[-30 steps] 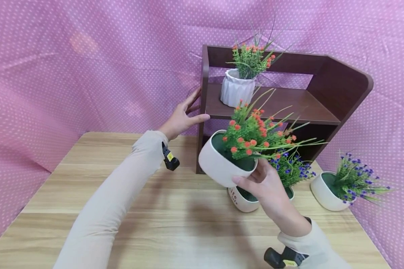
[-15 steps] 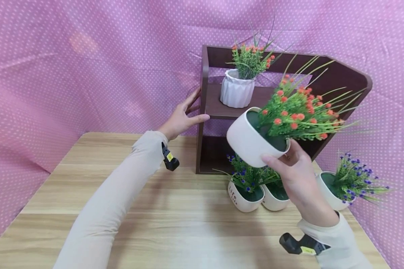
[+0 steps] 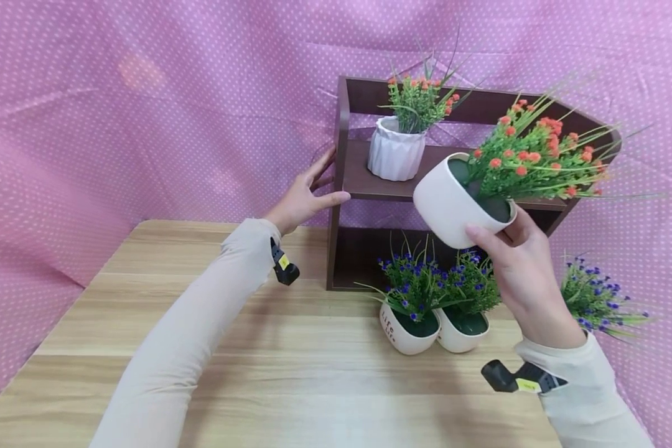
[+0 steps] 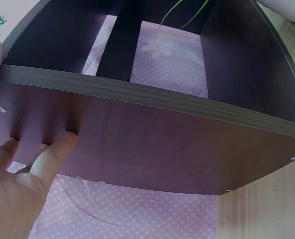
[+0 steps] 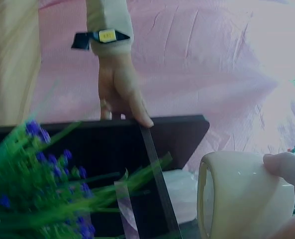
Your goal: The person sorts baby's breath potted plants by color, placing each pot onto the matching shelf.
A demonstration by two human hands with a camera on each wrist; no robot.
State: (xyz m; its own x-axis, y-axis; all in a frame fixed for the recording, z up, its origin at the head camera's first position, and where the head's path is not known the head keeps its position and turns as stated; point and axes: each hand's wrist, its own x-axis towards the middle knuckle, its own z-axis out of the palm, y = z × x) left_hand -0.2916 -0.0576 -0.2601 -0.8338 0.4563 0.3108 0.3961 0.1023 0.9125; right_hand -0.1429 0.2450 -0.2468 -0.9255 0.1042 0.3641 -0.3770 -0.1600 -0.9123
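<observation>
My right hand [image 3: 529,274] holds a white flower pot [image 3: 453,202] by its rim, thumb on the outside. This pot of orange artificial flowers tilts to the right, in the air in front of the upper board of a dark brown shelf [image 3: 336,249]. At the shelf's left side panel, my left hand [image 3: 305,196] grips the edge. Its thumb lies on the front edge and its fingertips press the outer face, as the left wrist view shows. A ribbed white pot [image 3: 396,152] with orange flowers stands at the left of the upper board.
Two white pots of blue flowers, a lettered pot [image 3: 409,333] and a plain-looking pot [image 3: 463,333], stand side by side before the shelf. Another blue-flowered plant [image 3: 599,298] is at the right, its pot hidden by my right arm. Pink dotted cloth [image 3: 173,124] hangs behind the wooden table [image 3: 257,386].
My right hand has carried the orange-flowered pot up and to the right, uncovering the blue-flowered pots below. My left hand has kept its place on the shelf.
</observation>
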